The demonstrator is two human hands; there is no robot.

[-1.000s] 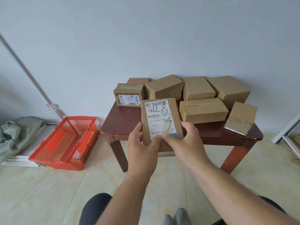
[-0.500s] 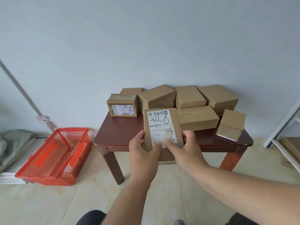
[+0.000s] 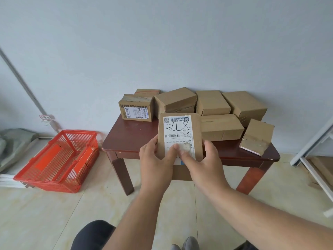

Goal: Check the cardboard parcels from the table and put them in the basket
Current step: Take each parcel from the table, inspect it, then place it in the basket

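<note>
Chg vs earlier frames: held parcel sits a bit higher and nearer the camera, label now filling more of its face; both hands' grip unchanged; view has tipped so basket and table sit lower-left of where they were.

Item 1, basket: red plastic, on floor, well left of and below left hand. No parcels visible inside.

Item 2, left hand: fingers curled round parcel's left edge, thumb across front near the label's lower part. Gripping.

Item 3, held parcel: flat brown cardboard, upright, white label w/ barcode and handwritten marks facing camera. Clear of the table, between both hands.

Item 4, right hand: fingers behind the right edge, thumb on front beside left thumb. Gripping.

Item 5, table: dark wood, beyond the hands. Approx. seven more parcels on it, behind and right of the hands.

Step, est.: check phase, label being read; likely first parcel.

Next, est.: swing parcel left and down past left hand, lower into basket, release. Then reach fwd for another.
</note>
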